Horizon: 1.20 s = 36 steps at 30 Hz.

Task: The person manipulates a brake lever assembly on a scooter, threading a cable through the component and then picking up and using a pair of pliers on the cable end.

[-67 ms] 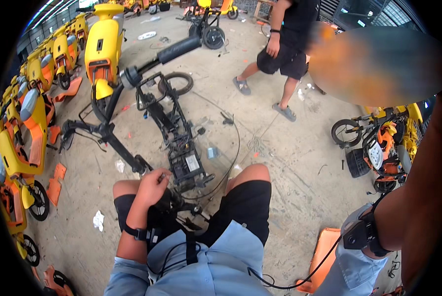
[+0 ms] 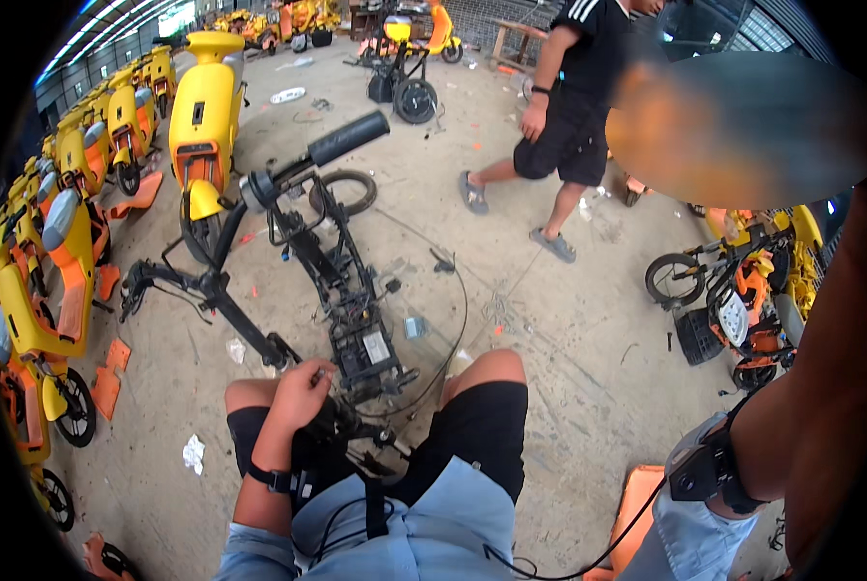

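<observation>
My left hand (image 2: 304,389) is closed, fingers curled, just above my left thigh by the lower end of a black handlebar stem (image 2: 244,315). Whatever its fingers pinch is too small or hidden to make out. A stripped black scooter frame (image 2: 341,290) lies on the floor before my knees, with the handlebar's black grip (image 2: 348,137) pointing up and right. My right forearm (image 2: 830,387) is raised along the right edge; its hand does not show, and a blurred patch covers the area near it.
Yellow scooters (image 2: 201,107) stand in rows at the left. A person in black (image 2: 564,126) stands mid-stride beyond the frame. At the right lies a partly stripped scooter (image 2: 753,290). An orange panel (image 2: 637,513) lies beside me; a loose cable (image 2: 462,310) curves across the floor.
The view has tilted up slightly, so the far scooters and the person sit lower in it. My left hand stays closed at the same spot by the stem.
</observation>
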{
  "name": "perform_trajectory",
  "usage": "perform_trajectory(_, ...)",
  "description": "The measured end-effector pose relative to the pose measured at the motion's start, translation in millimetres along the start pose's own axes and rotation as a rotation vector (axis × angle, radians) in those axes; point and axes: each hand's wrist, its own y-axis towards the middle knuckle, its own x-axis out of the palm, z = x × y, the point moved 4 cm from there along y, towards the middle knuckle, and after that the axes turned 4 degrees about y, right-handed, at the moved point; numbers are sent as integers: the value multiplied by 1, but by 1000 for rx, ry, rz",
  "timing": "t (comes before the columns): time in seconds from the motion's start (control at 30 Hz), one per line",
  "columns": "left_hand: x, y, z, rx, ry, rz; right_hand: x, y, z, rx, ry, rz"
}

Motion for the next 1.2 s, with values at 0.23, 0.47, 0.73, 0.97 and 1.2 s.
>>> perform_trajectory(0.23,11,3,5,-20,-37,-40,-11,11,-27,-26,-115,24)
perform_trajectory(0.47,55,16,-118,131,40,32,-13,15,-14,28,-116,58)
perform_trajectory(0.73,22,13,-23,52,-41,56,-2,28,-4,-23,-113,72)
perform_trajectory(0.97,10,8,12,40,13,-28,6,27,-1,0,-111,51)
perform_trajectory(1.2,18,12,10,59,-16,-47,17,20,-17,-33,-128,33)
